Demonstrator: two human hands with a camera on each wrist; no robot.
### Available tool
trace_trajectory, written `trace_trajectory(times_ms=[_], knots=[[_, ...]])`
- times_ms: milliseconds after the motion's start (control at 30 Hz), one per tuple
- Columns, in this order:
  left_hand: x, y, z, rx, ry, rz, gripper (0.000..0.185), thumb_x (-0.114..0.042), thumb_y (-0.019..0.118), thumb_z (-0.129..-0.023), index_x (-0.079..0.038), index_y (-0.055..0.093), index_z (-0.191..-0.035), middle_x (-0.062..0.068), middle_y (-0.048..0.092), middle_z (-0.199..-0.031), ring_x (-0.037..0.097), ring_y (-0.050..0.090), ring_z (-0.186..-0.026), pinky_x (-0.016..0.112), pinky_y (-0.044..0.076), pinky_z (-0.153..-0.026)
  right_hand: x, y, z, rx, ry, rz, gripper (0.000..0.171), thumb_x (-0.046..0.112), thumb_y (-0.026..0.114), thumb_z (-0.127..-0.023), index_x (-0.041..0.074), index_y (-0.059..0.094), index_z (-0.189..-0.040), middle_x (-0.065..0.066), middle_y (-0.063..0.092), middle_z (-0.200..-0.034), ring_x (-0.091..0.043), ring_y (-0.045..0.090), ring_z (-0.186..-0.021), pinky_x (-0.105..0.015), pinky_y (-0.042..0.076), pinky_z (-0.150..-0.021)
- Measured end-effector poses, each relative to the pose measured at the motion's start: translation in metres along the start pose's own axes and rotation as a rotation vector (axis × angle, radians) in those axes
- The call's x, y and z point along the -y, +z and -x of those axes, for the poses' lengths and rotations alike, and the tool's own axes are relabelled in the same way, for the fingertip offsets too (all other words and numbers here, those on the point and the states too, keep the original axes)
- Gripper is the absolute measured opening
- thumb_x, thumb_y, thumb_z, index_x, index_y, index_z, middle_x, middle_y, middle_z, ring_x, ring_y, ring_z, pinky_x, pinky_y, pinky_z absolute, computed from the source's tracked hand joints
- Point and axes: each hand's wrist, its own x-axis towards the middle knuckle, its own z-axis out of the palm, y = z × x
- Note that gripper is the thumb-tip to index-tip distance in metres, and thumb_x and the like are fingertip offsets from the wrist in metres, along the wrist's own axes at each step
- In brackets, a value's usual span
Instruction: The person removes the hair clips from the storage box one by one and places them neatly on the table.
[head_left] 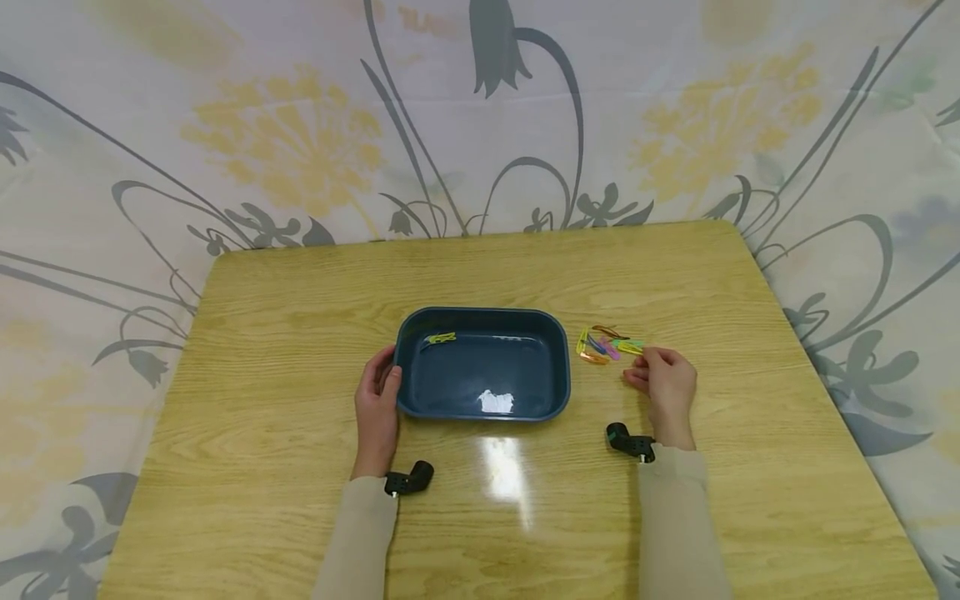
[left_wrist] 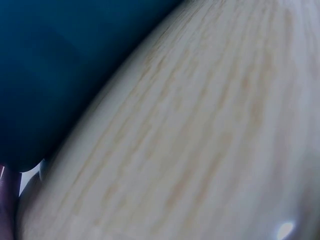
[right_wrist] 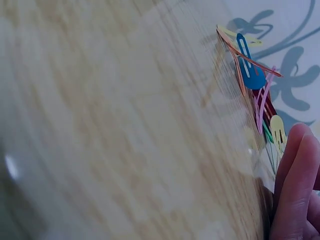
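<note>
A dark blue rectangular tray [head_left: 480, 414] sits on the table, with a few yellow hair clips [head_left: 441, 338] inside near its far left corner. My left hand [head_left: 377, 408] holds the tray's left side, thumb at the rim; the left wrist view shows mostly the tray's blue wall [left_wrist: 65, 65]. Right of the tray lies a loose pile of snap hair clips in several colours, among them a blue clip [right_wrist: 251, 67] and an orange clip [head_left: 595, 358]. At the pile's near right edge, my right hand [head_left: 663, 387] pinches a yellow hair clip [right_wrist: 277, 129] by its end.
The wood-grain table [head_left: 300, 308] extends around the tray on all sides. A flower-patterned cloth [head_left: 465, 125] rises behind it and at both sides. Black wrist cameras [head_left: 411, 478] sit at the inner side of each sleeve.
</note>
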Motion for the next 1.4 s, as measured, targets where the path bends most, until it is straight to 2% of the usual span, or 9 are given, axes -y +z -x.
trace_trajectory(times_ms=[233,333,500,633,933,1133,1400], knots=[[-0.005,0.001,0.001,0.005,-0.005,0.000,0.035,-0.015,0.051,-0.095,-0.011,0.049,-0.129,0.004,0.050,-0.132,0.015,0.045,-0.123,0.017,0.039,-0.096,0.000,0.000,0.000,0.017,0.001,0.012,0.022,0.017,0.055,-0.091,0.001,0.055,-0.107,-0.001,0.062,-0.069,-0.010,0.061,-0.050,-0.024,0.054,-0.053],[-0.015,0.004,0.004,0.002,-0.014,-0.012,0.036,-0.011,0.049,-0.095,-0.006,0.048,-0.131,0.008,0.050,-0.132,0.017,0.045,-0.123,0.017,0.039,-0.096,0.000,-0.001,0.000,0.019,-0.003,0.024,0.022,0.017,0.055,-0.092,0.001,0.055,-0.107,-0.001,0.061,-0.069,-0.010,0.062,-0.050,-0.024,0.054,-0.053],[-0.018,0.005,0.005,0.000,-0.023,-0.022,0.037,-0.011,0.049,-0.095,-0.004,0.046,-0.131,0.009,0.049,-0.133,0.016,0.045,-0.123,0.016,0.039,-0.096,0.000,-0.001,0.001,0.028,-0.021,0.041,0.025,0.017,0.055,-0.092,-0.001,0.054,-0.109,-0.001,0.060,-0.068,-0.010,0.061,-0.049,-0.024,0.054,-0.053],[-0.015,0.005,0.004,0.004,-0.029,-0.012,0.036,-0.011,0.049,-0.095,-0.006,0.047,-0.131,0.008,0.049,-0.133,0.016,0.045,-0.124,0.016,0.039,-0.096,-0.001,-0.001,0.001,0.030,-0.038,0.067,0.026,0.017,0.055,-0.092,-0.003,0.055,-0.109,-0.001,0.059,-0.068,-0.010,0.061,-0.048,-0.024,0.054,-0.052],[0.004,0.000,-0.002,-0.011,-0.010,-0.010,0.036,-0.021,0.052,-0.095,-0.013,0.050,-0.130,0.004,0.050,-0.132,0.014,0.045,-0.123,0.018,0.039,-0.097,-0.002,-0.001,0.000,0.037,-0.028,0.102,0.026,0.018,0.054,-0.092,-0.002,0.055,-0.108,-0.001,0.058,-0.069,-0.010,0.062,-0.049,-0.024,0.054,-0.052],[0.005,0.001,-0.002,-0.014,-0.001,-0.007,0.035,-0.025,0.053,-0.094,-0.016,0.051,-0.128,0.000,0.051,-0.130,0.012,0.046,-0.122,0.019,0.039,-0.098,-0.003,-0.001,-0.001,0.041,-0.035,0.133,0.025,0.018,0.054,-0.092,-0.002,0.056,-0.106,-0.001,0.058,-0.067,-0.009,0.061,-0.049,-0.023,0.053,-0.052],[0.005,0.001,-0.002,-0.018,-0.004,-0.007,0.036,-0.024,0.054,-0.094,-0.015,0.051,-0.128,0.000,0.051,-0.130,0.013,0.046,-0.122,0.019,0.039,-0.098,-0.005,-0.002,-0.002,0.053,-0.041,0.129,0.027,0.018,0.054,-0.092,-0.001,0.054,-0.111,-0.001,0.059,-0.067,-0.010,0.062,-0.050,-0.023,0.054,-0.052]])
